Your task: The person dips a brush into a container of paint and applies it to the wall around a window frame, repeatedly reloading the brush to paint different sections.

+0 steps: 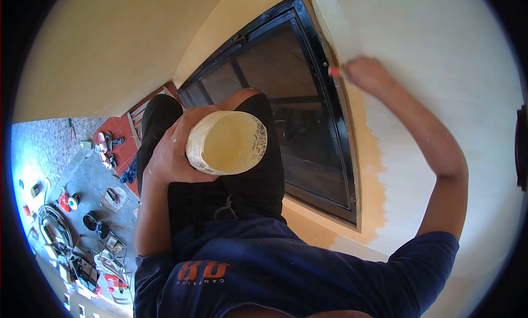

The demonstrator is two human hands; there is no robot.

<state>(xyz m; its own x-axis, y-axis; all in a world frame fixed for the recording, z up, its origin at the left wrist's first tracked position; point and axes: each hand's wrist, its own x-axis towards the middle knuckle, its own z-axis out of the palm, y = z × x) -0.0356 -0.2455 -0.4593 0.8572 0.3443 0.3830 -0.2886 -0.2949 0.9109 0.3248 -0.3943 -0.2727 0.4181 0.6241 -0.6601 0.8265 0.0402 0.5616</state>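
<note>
My left hand [179, 150] is wrapped round a white paint tub [196, 153], its open mouth tilted toward me. Pale yellowish paint shows inside, and smears cover the rim. Against the wall beside the upper window frame, my right hand [367, 75] is closed round a paintbrush, slightly blurred. Only the brush's red end [334, 71] pokes out; its bristles are hidden. White paint covers much of the wall [418, 48], while a yellow-orange strip [371, 180] with a ragged edge runs along the window frame.
A dark-framed window [300, 92] stands just ahead, beyond my knees. Far below on the left lie sandals [104, 147] on red tiles, a coiled hose [55, 227] and scattered tools and containers. A red step edge [124, 128] borders the grey floor.
</note>
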